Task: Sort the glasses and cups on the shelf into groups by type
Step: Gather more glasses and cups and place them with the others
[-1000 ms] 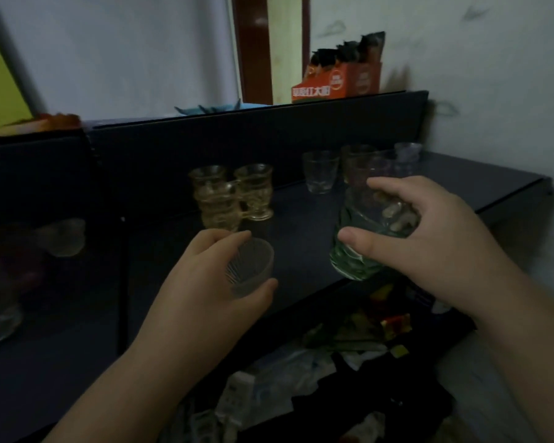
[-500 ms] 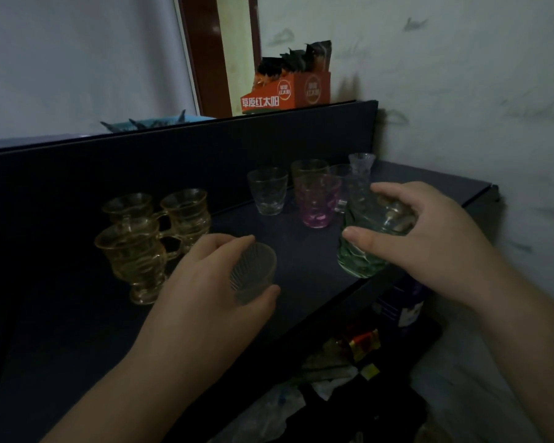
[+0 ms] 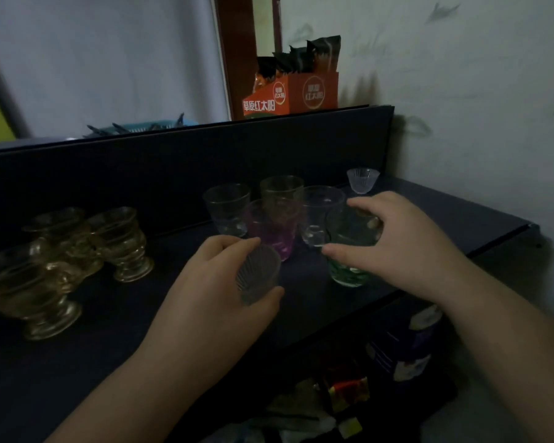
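Left hand (image 3: 211, 292): curled round a small ribbed cup (image 3: 257, 279), thumb under its base, fingers over its top; cup tilted, mouth toward 12 o'clock, held clear above the shelf.
Right hand (image 3: 406, 247): clamped from above on a green glass (image 3: 349, 251), thumb on the near side, fingers over the far rim; whether the base touched the shelf could not be told.
Hands: apart, left at 9 o'clock of right.
Pink glass (image 3: 274, 228): upright, at 12 o'clock of the left hand, just beside the green glass at its 10 o'clock.
Clear glasses: one (image 3: 227, 207) at 11 o'clock of the pink glass, another (image 3: 317, 215) at 3 o'clock of it, close against the green glass.
Yellowish glass (image 3: 280, 187): behind the pink glass, at 12 o'clock.
Small clear cup (image 3: 362, 180): at 12 o'clock of the right hand, near the back panel, apart from the cluster.
Amber mugs (image 3: 119, 244): three, grouped well apart at 9 o'clock of the left hand.
Shelf (image 3: 445, 215): dark, with a dark back panel.
Room: dim; orange box (image 3: 290, 97) of sachets on the upper ledge at 12 o'clock; scuffed white wall (image 3: 477, 91) at 2 o'clock; wrappers and a can on a lower level at 5 o'clock.
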The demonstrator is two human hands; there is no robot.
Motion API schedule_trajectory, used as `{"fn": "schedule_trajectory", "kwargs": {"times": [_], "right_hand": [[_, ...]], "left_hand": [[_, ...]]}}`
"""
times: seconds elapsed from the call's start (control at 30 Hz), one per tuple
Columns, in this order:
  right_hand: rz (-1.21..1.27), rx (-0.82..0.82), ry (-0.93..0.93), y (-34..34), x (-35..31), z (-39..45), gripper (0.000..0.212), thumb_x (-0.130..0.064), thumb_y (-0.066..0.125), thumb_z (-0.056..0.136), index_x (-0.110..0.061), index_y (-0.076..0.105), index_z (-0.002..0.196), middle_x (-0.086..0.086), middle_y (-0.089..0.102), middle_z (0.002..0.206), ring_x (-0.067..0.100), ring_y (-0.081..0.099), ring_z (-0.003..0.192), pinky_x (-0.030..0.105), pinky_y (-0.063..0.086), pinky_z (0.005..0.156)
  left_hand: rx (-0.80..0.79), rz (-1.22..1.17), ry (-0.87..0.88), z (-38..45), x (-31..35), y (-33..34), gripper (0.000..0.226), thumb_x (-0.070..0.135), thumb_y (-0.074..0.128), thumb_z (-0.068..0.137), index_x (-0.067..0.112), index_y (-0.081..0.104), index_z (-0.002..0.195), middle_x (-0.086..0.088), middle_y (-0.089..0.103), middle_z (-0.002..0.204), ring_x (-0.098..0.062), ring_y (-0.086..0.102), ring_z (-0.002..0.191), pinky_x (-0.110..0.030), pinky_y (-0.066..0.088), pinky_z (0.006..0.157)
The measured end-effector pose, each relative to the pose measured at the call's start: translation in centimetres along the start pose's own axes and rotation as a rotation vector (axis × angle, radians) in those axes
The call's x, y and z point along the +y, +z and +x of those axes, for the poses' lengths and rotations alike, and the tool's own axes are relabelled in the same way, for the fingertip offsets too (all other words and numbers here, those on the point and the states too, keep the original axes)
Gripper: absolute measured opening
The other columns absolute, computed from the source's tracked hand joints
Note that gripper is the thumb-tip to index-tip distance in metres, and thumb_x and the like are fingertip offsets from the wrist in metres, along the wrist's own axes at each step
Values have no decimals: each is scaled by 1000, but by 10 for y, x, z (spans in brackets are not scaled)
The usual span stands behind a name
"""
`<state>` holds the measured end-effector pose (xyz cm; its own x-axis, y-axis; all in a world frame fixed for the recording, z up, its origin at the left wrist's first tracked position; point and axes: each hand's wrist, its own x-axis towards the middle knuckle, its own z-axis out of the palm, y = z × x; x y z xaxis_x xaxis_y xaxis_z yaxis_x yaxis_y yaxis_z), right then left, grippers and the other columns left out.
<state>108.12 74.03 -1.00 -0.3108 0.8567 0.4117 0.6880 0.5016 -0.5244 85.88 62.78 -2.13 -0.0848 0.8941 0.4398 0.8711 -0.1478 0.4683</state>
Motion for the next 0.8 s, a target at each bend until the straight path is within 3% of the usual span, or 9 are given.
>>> {"fn": "schedule_trajectory", "kwargs": {"times": [0.13,0.3,0.43,0.67,0.8], "right_hand": [[-2,-89,-117,1,21,19,97,-79,68,61,-30,49,143,-16,47,123,7,48,117,33,46,97],[47,-149,-239,7,27,30,94,-78,67,62,-29,51,141,-16,44,120,5,46,117,30,45,98],[72,-187,-298,17,16,33,72,-76,66,65,-39,57,127,-15,42,112,5,44,110,31,47,94],[58,-215,-346,33,-8,33,73,-75,67,68,-33,55,126,-10,43,114,9,44,113,34,47,94],[62,-226,-312,42,-21,37,74,-71,71,69,-32,53,129,-9,43,118,11,43,118,33,44,98]], "left_hand": [[74,34,-63,9,22,23,73,55,67,72,37,45,139,31,35,119,13,41,104,-7,34,76],[141,74,-155,7,42,36,72,54,67,71,36,47,138,30,37,118,17,40,105,-5,34,76],[171,108,-187,5,44,31,74,57,64,69,36,47,138,29,38,118,15,41,106,-7,35,75],[238,132,-215,-2,34,12,75,58,62,67,33,49,137,27,40,118,15,41,105,-8,34,75],[194,136,-219,-10,23,3,76,59,62,67,36,47,138,29,37,119,15,40,106,-8,34,73]]}}
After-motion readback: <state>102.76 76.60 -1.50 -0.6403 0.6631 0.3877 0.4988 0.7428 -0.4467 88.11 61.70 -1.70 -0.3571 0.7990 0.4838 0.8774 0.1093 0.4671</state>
